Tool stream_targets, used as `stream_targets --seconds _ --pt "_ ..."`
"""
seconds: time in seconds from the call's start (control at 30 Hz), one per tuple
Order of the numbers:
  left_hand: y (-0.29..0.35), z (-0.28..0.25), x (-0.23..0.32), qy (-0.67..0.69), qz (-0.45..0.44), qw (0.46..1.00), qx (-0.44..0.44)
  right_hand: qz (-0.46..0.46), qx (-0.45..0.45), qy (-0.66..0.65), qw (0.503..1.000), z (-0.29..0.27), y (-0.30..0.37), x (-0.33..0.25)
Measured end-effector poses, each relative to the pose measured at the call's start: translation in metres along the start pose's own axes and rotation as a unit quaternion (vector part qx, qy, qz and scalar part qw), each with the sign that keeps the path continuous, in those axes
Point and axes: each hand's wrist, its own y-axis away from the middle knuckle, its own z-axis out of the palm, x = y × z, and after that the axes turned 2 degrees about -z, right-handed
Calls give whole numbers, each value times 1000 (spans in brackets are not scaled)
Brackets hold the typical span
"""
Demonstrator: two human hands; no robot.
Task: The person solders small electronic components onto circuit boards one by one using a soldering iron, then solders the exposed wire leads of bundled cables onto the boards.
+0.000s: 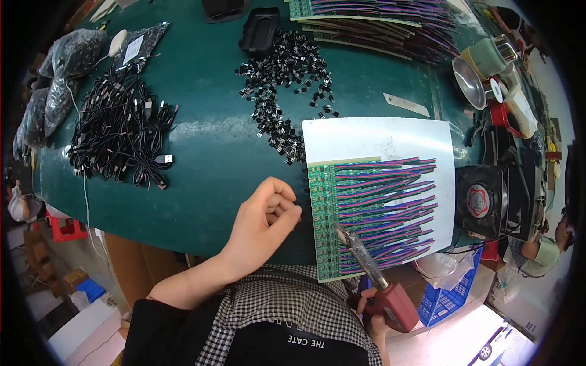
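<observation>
My right hand (377,324) grips the dark red handle of a soldering gun (369,262), low at the right. The gun's metal tip reaches up and left onto a green circuit board panel (326,244). Rows of striped red, blue and black wires (390,210) run rightward from the panel. Just left of the panel's edge is my left hand (265,216), fingers curled in and thumb close to the forefinger; whether something small sits in them is hidden. Under the panel lies a white board (378,134). Small black connectors (284,125) are heaped beyond my left hand.
Black USB cables (122,122) are piled at the left beside plastic bags (70,58). A black tray (259,30) and stacked wired panels (372,27) occupy the far side. A metal ruler-like strip (406,104), a metal bowl (469,82) and a fan (482,201) are at the right.
</observation>
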Motion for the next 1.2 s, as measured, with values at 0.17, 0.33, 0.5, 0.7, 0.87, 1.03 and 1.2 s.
stream_targets --seconds 0.17,0.33,0.5,0.7,0.87,1.03,1.2 --pt "-19 -25 13 -56 32 994 88 -11 -19 -76 997 -2 1 2" --pt "-46 -46 24 -267 99 956 74 -17 18 -40 999 3 2 -4" --pt "-53 -39 30 -353 96 926 91 -24 19 -37 999 3 4 -4" --pt "-66 -45 22 -380 156 905 109 -31 27 -27 999 4 4 -4" --pt "-63 -49 27 -392 147 902 106 -26 30 -20 999 2 4 -3" --pt "-61 -62 16 -486 253 829 113 -33 20 -13 999 -1 4 0" --pt "-45 -62 17 -241 120 957 107 -45 22 -26 998 -2 2 3"
